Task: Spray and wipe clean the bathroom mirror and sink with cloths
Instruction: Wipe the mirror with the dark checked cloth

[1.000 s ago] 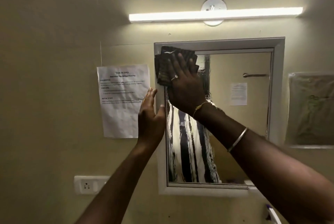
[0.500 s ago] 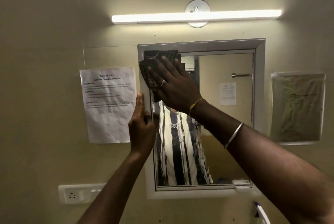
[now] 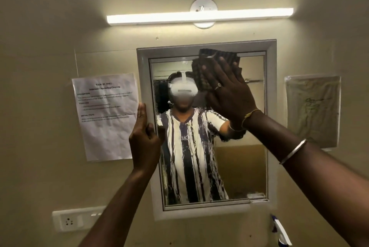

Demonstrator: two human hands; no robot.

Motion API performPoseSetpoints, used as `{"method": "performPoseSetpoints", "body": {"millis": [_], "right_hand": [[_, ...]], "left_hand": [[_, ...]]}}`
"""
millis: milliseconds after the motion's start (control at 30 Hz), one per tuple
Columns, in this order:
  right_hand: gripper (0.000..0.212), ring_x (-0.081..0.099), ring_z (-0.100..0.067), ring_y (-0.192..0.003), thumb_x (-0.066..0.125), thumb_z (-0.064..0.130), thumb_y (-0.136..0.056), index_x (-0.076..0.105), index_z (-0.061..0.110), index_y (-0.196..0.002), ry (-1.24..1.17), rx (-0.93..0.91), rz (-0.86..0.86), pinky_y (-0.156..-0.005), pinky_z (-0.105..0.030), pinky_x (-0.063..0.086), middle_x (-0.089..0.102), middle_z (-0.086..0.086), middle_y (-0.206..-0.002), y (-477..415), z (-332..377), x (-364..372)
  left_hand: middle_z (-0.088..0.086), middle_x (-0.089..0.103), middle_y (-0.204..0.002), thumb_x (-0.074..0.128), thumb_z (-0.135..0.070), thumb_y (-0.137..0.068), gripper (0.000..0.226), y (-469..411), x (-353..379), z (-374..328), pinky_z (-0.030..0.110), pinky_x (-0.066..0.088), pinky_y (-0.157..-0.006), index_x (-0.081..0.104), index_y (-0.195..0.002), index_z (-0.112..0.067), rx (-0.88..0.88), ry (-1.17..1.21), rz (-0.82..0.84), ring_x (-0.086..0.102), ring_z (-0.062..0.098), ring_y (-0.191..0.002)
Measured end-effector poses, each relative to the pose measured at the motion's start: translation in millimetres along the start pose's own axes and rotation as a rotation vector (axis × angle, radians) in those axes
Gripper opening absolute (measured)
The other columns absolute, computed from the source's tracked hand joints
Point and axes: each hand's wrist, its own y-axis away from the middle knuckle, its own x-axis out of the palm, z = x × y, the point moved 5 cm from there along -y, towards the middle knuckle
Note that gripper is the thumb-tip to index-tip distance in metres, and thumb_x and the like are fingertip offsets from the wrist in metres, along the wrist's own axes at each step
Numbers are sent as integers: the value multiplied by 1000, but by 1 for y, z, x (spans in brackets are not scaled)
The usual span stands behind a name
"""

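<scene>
A framed mirror [image 3: 247,167] hangs on the wall under a tube light. My right hand [image 3: 227,95] presses a dark cloth [image 3: 219,58] flat against the glass near the mirror's top right, fingers straight and spread. My left hand [image 3: 144,137] grips the mirror's left frame edge, with fingers behind the edge and thumb on the front. The glass reflects a person in a striped shirt. The sink is out of view.
A printed paper sheet [image 3: 105,117] is taped to the wall left of the mirror. A plastic-covered sheet [image 3: 313,111] hangs at the right. A socket plate [image 3: 69,220] sits at lower left. A spray bottle's white nozzle [image 3: 279,230] shows at the lower right.
My right hand has slid the cloth from the mirror's top left corner across to the top right. My left hand stays on the left frame edge.
</scene>
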Motion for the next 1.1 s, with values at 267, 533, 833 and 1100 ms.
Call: {"method": "performPoseSetpoints", "body": {"millis": [267,533,833,1100], "right_hand": [[67,8,-32,-159,44,42,-104,23,17,-162,-35,176,-47,-126,-57,12,15,-14,-170,38,-62,-8],[67,4,-34,-159,44,38,-104,22,13,-162,-81,295,-110,-127,-59,5,12,-16,-170,40,-51,-8],[65,7,-38,-158,45,38,-106,24,13,-162,-149,348,-143,-128,-55,1,13,-20,-169,21,21,2],[64,7,-38,-158,39,45,-107,23,18,-162,-228,155,-25,-127,-58,6,14,-18,-170,-13,121,17]], "left_hand": [[-7,38,-159,49,-1,-98,62,0,2,1,45,46,-112,34,-156,-18,18,8,-5,43,11,-143],[-8,41,-157,49,1,-99,61,-1,-3,-2,31,43,-113,36,-155,-21,-10,16,3,44,3,-140],[-10,44,-155,52,1,-98,63,-5,-10,-3,27,42,-114,38,-154,-24,0,4,51,47,4,-138],[-11,48,-151,58,-1,-97,64,-8,-15,6,23,40,-112,40,-153,-26,-68,89,123,50,2,-135]]}}
